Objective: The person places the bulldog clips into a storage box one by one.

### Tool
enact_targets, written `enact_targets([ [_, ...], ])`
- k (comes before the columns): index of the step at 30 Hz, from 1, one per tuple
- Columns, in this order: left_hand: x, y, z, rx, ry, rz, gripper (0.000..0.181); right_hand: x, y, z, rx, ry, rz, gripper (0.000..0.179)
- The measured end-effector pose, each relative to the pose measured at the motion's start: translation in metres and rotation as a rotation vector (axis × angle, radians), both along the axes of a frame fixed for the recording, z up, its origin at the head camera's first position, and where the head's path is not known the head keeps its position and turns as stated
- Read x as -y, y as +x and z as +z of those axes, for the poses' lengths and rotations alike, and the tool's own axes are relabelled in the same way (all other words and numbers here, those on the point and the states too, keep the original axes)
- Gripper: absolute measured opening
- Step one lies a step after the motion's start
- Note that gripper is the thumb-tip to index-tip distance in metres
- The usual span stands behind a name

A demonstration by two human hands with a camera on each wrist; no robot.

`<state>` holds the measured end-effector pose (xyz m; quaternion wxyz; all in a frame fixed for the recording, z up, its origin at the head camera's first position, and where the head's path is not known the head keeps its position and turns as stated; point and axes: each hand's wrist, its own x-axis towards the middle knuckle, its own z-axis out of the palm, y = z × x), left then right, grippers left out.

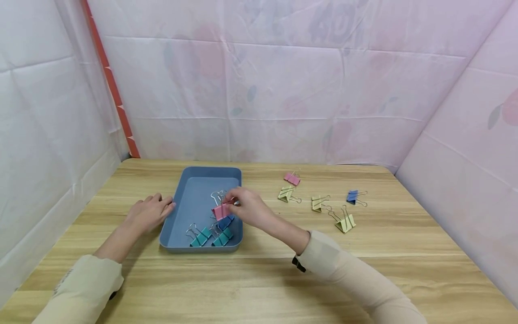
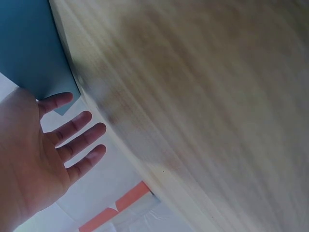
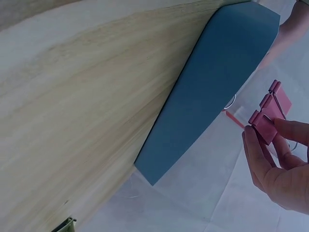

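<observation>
My right hand point(image 1: 252, 209) pinches a pink binder clip point(image 1: 220, 212) between thumb and fingers, over the right part of a blue-grey tray point(image 1: 190, 189). The right wrist view shows the pink clip point(image 3: 273, 113) held above the tray's side wall point(image 3: 207, 87). Below it in the tray lie a blue binder clip point(image 1: 226, 222) and two teal binder clips point(image 1: 201, 237), their wire handles raised. My left hand point(image 1: 149, 213) rests at the tray's left side, fingertips right at the rim. Its fingers point(image 2: 79, 130) are spread and loosely straight in the left wrist view, holding nothing.
Right of the tray, a pink binder clip point(image 1: 292, 178), several pale yellow binder clips point(image 1: 345, 223) and a blue binder clip point(image 1: 353, 196) lie scattered on the wooden table point(image 1: 259, 279). White printed sheets point(image 1: 283, 90) enclose the back and sides.
</observation>
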<state>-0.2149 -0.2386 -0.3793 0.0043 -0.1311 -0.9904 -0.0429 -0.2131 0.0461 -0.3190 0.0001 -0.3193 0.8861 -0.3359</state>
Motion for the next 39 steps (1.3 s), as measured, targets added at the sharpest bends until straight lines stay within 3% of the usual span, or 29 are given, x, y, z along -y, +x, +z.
enact_targets([
  [18, 0.001, -0.003, 0.001, -0.01, 0.003, 0.008, 0.05, 0.022, -0.001, -0.002, -0.095, 0.038, 0.031, 0.005],
  [39, 0.0, -0.002, -0.003, -0.012, 0.003, 0.01, 0.05, 0.032, 0.003, -0.013, -0.104, 0.146, 0.108, 0.007],
])
